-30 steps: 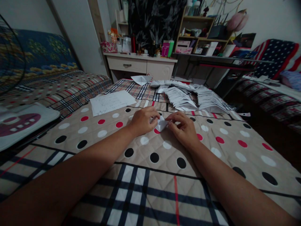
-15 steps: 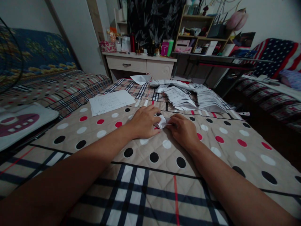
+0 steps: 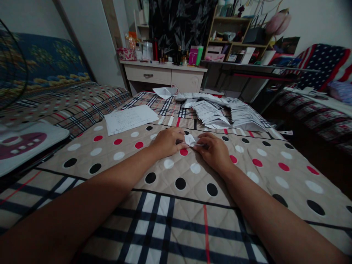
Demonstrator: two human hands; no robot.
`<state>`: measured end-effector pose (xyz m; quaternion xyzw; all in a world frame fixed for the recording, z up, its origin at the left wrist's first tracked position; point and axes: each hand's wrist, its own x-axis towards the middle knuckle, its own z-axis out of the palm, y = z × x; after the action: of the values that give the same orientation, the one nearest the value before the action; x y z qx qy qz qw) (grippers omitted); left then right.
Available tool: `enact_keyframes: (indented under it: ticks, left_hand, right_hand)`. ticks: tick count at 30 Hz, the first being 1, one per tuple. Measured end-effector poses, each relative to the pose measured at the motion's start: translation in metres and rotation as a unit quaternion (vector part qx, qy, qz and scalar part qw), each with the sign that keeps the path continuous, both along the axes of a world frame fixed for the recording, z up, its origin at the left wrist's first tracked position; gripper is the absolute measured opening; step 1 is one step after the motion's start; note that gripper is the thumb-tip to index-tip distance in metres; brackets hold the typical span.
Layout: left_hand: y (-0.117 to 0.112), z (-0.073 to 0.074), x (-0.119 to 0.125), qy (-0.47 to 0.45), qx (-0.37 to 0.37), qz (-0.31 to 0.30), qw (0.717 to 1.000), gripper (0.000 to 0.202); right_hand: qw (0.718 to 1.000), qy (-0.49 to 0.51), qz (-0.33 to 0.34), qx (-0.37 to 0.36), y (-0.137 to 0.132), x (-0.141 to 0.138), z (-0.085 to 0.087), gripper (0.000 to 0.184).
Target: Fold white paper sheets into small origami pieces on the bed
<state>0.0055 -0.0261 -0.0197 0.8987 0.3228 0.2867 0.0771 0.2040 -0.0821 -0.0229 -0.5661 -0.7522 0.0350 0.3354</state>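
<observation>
A small folded piece of white paper (image 3: 189, 140) lies between my two hands, just above the dotted bedspread (image 3: 176, 201). My left hand (image 3: 169, 142) pinches its left side between thumb and fingers. On the right side, my right hand (image 3: 213, 148) grips it, with the fingers curled in. Part of the paper is hidden behind the fingertips. Beyond my hands stand rows of stacked folded paper pieces (image 3: 210, 114). A flat sheet of paper with writing (image 3: 129, 119) rests to the left, past my left hand.
Another folded paper (image 3: 164, 92) sits at the bed's far end. At the left edge is a white folding table (image 3: 55, 137) with a purple print. A white dresser (image 3: 156, 75) stands beyond the bed, and a fan (image 3: 23, 73) shows at far left.
My left hand's fingers have drawn together onto the paper's left edge, and more of the folded paper shows. My right hand has barely moved.
</observation>
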Motion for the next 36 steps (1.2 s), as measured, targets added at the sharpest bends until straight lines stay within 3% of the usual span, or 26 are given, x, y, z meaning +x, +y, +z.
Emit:
enact_keyframes:
  ticks: [8,12,16,25,32,36]
  left_hand:
    - [0.004,-0.006,0.001,-0.032,-0.035,-0.001,0.999,0.013]
    - [0.002,-0.005,0.006,-0.071,-0.069,0.032,0.995,0.020]
    - [0.002,-0.005,0.010,-0.120,-0.101,0.068,0.985,0.019]
    - [-0.004,0.001,0.013,-0.152,-0.132,0.100,0.974,0.015]
    - [0.000,0.000,0.011,-0.194,-0.147,0.091,0.966,0.014]
    - [0.001,-0.001,0.011,-0.269,-0.230,0.057,0.933,0.005]
  right_hand:
    - [1.000,0.016,-0.003,-0.019,-0.001,-0.002,0.001,0.008]
    - [0.998,0.033,-0.039,-0.048,0.001,-0.005,0.003,0.012]
    - [0.988,0.090,-0.091,-0.084,0.004,-0.005,0.000,0.016]
    - [0.956,0.258,-0.099,-0.104,0.001,-0.006,-0.002,0.023]
    - [0.939,0.319,-0.092,-0.092,-0.003,-0.010,0.004,0.029]
    - [0.934,0.333,-0.091,-0.095,-0.005,-0.011,0.007,0.031]
